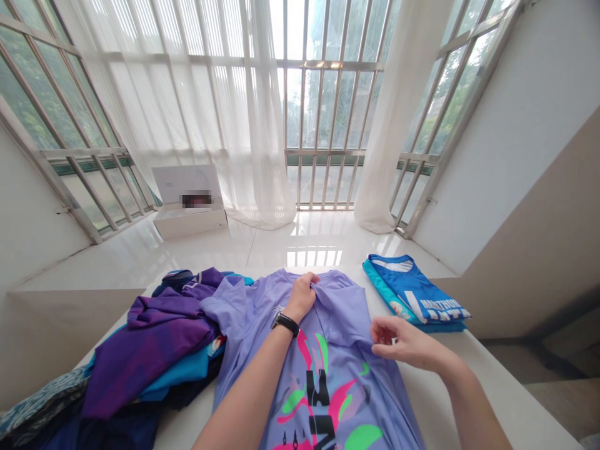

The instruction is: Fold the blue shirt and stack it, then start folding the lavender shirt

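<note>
A lavender T-shirt point(290, 356) with a pink, green and black print lies spread before me, its collar toward the window. My left hand point(304, 295), wearing a black-strapped watch point(285, 323), is closed on the shirt's fabric near the collar. On the right, a part of the shirt at the shoulder and sleeve point(344, 312) is folded inward over the front. Beside that edge is my right hand point(400, 342), its fingers curled and a gap showing between them and the thumb. I see no cloth held in it.
A loose heap of purple, blue and dark clothes point(159, 337) lies on the left of the white table point(473, 387). Folded blue shirts point(417, 290) are stacked at the right. A white box point(190, 220) with its lid raised stands on the windowsill point(262, 247), near sheer curtains point(253, 125).
</note>
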The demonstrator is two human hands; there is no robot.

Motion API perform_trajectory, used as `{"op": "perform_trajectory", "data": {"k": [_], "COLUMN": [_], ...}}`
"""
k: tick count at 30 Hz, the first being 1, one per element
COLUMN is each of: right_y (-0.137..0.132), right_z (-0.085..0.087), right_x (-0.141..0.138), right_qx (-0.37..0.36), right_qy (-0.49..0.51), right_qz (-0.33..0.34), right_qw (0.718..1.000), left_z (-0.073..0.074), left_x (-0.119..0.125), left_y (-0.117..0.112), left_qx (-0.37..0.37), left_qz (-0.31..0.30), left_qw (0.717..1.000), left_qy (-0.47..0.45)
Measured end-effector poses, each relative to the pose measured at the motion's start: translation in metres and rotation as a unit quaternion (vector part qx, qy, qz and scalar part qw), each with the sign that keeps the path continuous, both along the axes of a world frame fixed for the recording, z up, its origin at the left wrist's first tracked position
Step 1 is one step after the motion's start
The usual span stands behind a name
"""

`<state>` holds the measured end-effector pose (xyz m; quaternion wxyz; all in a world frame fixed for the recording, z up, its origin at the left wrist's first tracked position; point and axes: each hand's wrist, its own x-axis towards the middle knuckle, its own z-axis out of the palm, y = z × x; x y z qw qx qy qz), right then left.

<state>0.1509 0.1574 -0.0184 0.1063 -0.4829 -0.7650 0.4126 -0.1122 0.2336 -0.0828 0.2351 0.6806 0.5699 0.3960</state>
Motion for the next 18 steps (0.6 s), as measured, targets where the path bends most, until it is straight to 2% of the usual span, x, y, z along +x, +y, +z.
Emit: {"op": "perform_trajectory", "data": {"k": [3, 9, 11, 15, 18], "right_y": [0.002, 0.015, 0.018, 0.019, 0.018], "right_z": [-0.005, -0.024, -0.031, -0.040, -0.041], "right_x": [-0.005, -0.011, -0.012, -0.013, -0.013], "right_qx": [-0.026, 0.098, 0.096, 0.052, 0.042], "right_qy": [0.000, 0.007, 0.002, -0.001, 0.001], "right_qz": [0.010, -0.075, -0.073, -0.051, -0.054], "right_qw": [1.000, 0.992, 0.993, 0.997, 0.998], "left_z": [0.005, 0.027, 0.034, 0.045, 0.048], "left_x": [-0.003, -0.020, -0.023, -0.019, -0.016], "left_y": [0.000, -0.008, -0.013, -0.026, -0.032], "left_qx": [-0.032, -0.128, -0.164, -0.258, -0.298], "left_qz": [-0.003, 0.001, -0.004, -0.075, -0.128], "left_qw": [0.999, 0.991, 0.986, 0.963, 0.946], "left_qy": [0.009, 0.026, 0.025, 0.000, -0.019]}}
